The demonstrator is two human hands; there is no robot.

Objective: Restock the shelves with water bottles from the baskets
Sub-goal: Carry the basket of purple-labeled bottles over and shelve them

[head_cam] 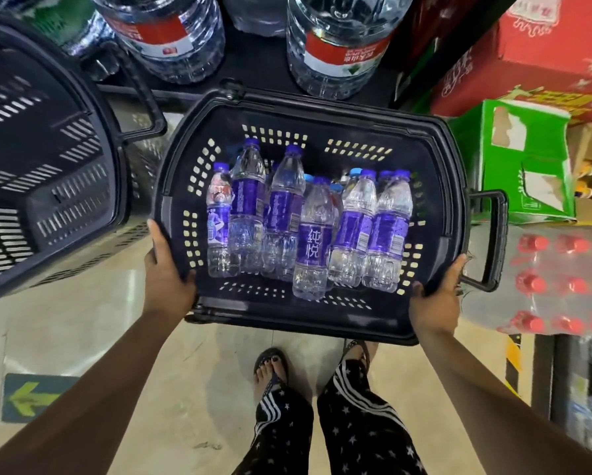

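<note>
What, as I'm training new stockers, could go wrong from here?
1. The left hand and right hand grip only the rim of the basket; a slip could drop it onto the sandalled foot below.
2. The loose bottles may roll and shift the load.
3. The side handle could snag the wrapped pack.

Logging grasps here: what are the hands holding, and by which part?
The basket, by its rim: the left hand grips the near-left corner and the right hand grips the near-right corner.
</note>
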